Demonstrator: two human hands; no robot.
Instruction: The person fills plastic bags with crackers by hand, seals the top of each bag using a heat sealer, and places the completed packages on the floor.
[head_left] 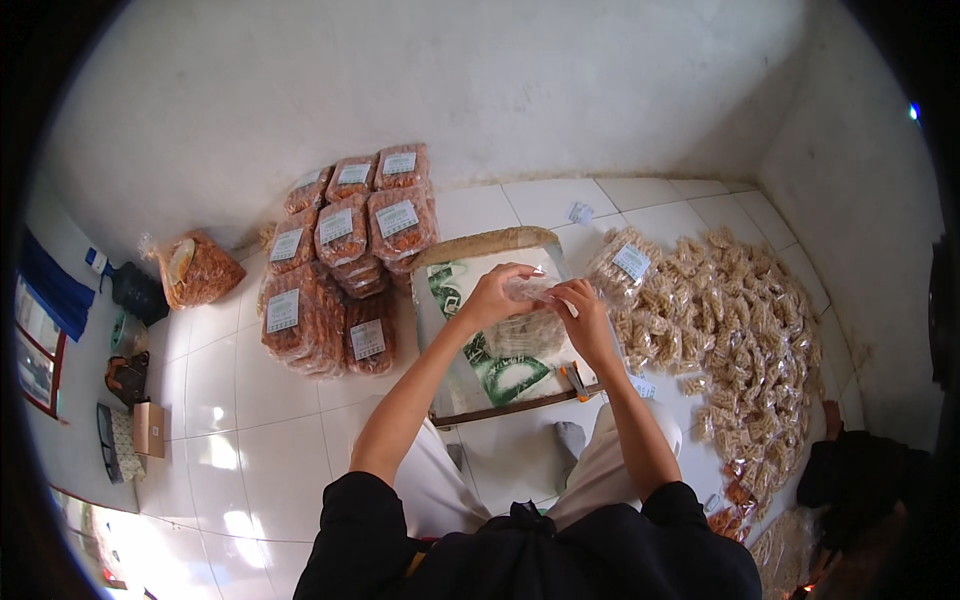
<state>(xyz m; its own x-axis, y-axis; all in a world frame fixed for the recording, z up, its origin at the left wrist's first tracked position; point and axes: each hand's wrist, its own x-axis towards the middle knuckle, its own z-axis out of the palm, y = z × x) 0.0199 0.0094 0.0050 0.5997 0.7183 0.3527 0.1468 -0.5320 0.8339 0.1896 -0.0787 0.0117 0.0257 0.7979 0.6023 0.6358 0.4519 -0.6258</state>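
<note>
A filled clear plastic bag with pale contents rests on a small low table in front of me. Its top edge is gathered between my two hands. My left hand pinches the left side of the bag's mouth, and my right hand grips the right side with bent fingers. Close to my right wrist, a small orange-handled tool lies on the table; its exact kind is unclear. Beyond the table's right edge stands a labelled clear pack of pale curly pieces.
Stacked labelled packs of reddish-brown food stand at left, with a large tied bag farther left. A wide heap of small pale packets covers the floor at right. Another person sits at the lower right edge. White tiles surround the table.
</note>
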